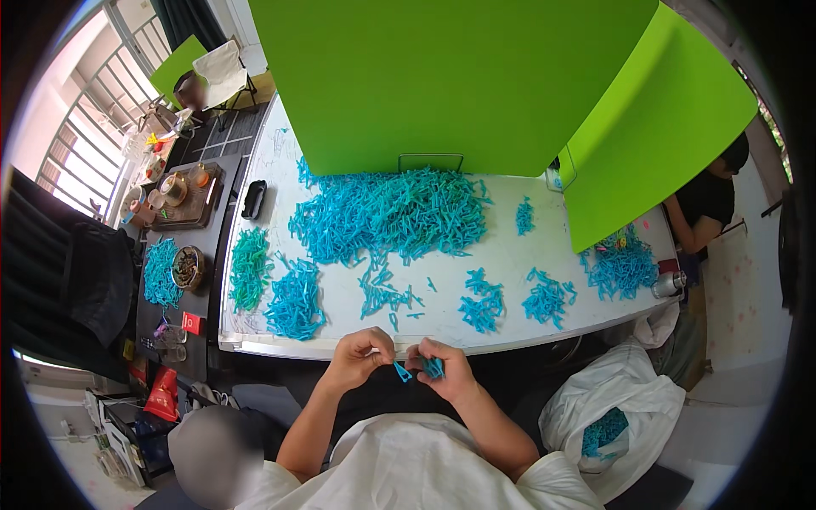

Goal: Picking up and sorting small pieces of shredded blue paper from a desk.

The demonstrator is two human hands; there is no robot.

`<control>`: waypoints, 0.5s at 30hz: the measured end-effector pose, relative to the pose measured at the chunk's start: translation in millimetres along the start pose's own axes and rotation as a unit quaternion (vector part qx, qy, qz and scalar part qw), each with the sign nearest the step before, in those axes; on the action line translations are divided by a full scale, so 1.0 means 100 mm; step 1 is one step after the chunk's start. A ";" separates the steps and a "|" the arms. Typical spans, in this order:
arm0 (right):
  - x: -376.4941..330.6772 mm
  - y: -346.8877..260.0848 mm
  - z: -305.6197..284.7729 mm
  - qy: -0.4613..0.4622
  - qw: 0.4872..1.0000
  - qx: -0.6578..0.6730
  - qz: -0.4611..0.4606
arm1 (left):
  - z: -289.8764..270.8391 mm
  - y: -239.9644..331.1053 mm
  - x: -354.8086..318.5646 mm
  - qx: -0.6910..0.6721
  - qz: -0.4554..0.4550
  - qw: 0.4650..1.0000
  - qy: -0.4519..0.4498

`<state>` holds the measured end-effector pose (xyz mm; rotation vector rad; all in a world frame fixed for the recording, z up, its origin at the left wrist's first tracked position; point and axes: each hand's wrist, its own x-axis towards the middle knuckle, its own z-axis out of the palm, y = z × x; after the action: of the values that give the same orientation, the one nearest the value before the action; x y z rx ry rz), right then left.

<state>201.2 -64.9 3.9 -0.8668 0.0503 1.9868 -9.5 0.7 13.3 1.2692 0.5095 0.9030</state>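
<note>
**Reporter:** At the near edge of a white worktable [510, 255], what do the hands hold?

**Photographer:** From the head camera, the left hand [361, 355] pinches one small blue plastic piece [402, 371] between thumb and fingertips, fingers closed narrowly on it. The piece is bright turquoise, thin and bent into a V, with its point hanging down. The right hand [449, 374] is curled shut around a small bundle of blue pieces [434, 366] of the same colour, only their ends showing above the fingers. Both hands sit just below the table's front edge, over the person's lap, nearly touching one another.

**Reporter:** And on the table?

**Photographer:** A large heap of blue pieces [395, 217] lies at the table's middle, against a green screen [459, 76] that stands along its far side. Smaller blue piles [483, 306] lie near the front edge, right of centre. A green-tinted pile [249, 268] sits at the table's left end, with another blue pile just beside it. Right of the table, low down, a white plastic bag [612, 399] holds more blue pieces. Another person in black [705, 204] sits beyond the table's right end, behind a second green screen.
</note>
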 end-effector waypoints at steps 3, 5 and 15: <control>-0.01 0.05 0.08 -0.015 0.997 -0.078 0.012 | 0.00 0.08 0.07 0.133 -0.007 0.991 -0.016; -0.08 0.05 0.20 -0.002 0.977 -0.208 0.035 | 0.04 0.12 0.05 0.160 -0.043 0.986 -0.003; -0.05 -0.04 -0.03 0.079 0.988 -0.116 -0.061 | -0.03 -0.17 0.39 0.636 0.081 0.767 -0.005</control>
<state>207.6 -67.3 5.3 -1.1501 -0.1437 1.8285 15.7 33.8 1.6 2.5799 1.1051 0.6296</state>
